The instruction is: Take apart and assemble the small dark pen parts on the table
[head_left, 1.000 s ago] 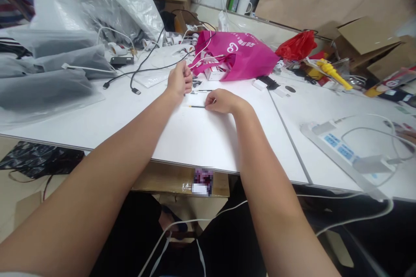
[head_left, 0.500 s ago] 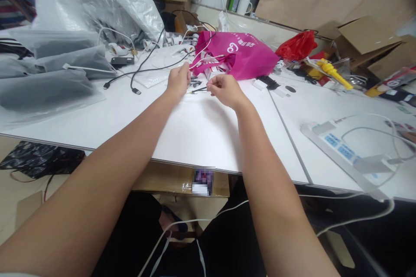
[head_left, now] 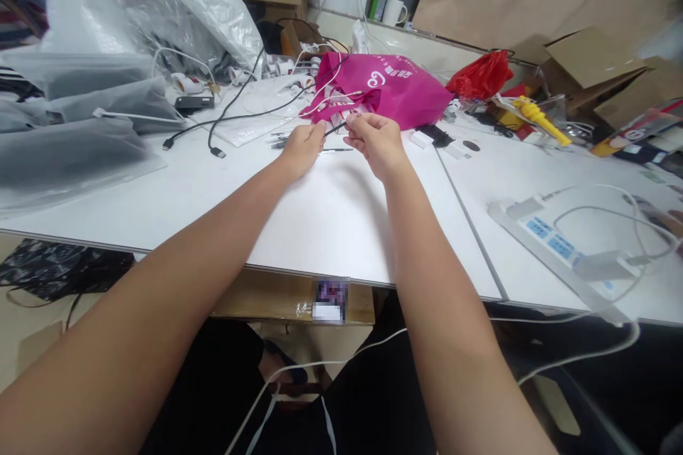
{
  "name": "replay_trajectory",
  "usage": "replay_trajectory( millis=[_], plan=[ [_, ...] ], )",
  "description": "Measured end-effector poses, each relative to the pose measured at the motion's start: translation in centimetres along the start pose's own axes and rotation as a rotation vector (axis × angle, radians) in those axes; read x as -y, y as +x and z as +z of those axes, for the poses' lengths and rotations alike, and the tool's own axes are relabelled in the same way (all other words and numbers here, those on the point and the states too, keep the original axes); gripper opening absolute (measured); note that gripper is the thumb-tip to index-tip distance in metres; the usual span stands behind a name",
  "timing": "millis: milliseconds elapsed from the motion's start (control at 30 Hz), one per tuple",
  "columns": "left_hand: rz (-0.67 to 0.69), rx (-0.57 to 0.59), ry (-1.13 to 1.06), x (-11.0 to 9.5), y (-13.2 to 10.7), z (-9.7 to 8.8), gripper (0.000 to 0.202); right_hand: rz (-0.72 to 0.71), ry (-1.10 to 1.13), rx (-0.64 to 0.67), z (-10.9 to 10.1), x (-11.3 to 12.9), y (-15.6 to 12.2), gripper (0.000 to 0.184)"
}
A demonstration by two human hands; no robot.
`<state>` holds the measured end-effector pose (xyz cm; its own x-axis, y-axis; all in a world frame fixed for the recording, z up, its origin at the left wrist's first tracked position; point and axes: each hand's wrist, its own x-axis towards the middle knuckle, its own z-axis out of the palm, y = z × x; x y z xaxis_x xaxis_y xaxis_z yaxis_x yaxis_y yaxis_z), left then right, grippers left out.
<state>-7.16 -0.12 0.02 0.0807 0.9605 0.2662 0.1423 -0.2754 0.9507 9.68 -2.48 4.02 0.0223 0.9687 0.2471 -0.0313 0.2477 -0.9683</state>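
Note:
Between my two hands runs a thin black pen-like rod (head_left: 336,129), raised a little above the white table (head_left: 331,220). The fingertips of my left hand (head_left: 304,149) are closed on its left end. My right hand (head_left: 378,140) pinches the other end between thumb and forefinger, with the remaining fingers curled. Just below the rod a slim dark stick (head_left: 337,150) lies on the tabletop. Several more thin dark pieces (head_left: 278,139) lie left of my left hand and are partly covered by it. The rod's exact kind is too small to make out.
Behind my hands lies a magenta bag (head_left: 408,89) with white items at its mouth. Black USB cables (head_left: 213,138) trail at the left beside grey plastic pouches (head_left: 80,156). A white power strip (head_left: 555,245) sits at the right, near a yellow tool (head_left: 538,121).
My left hand has moved from apart to beside the right, and both now grip the rod. The rod has risen from the table level. The view has shifted slightly.

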Motion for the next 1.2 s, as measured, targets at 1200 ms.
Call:
replay_trajectory(
  millis=[1200],
  plan=[
    [0.215,0.168,0.025,-1.4,-2.1,1.2,0.039,0.11,-0.116,-0.007,0.8,1.5,-2.0,0.045]
  ],
)
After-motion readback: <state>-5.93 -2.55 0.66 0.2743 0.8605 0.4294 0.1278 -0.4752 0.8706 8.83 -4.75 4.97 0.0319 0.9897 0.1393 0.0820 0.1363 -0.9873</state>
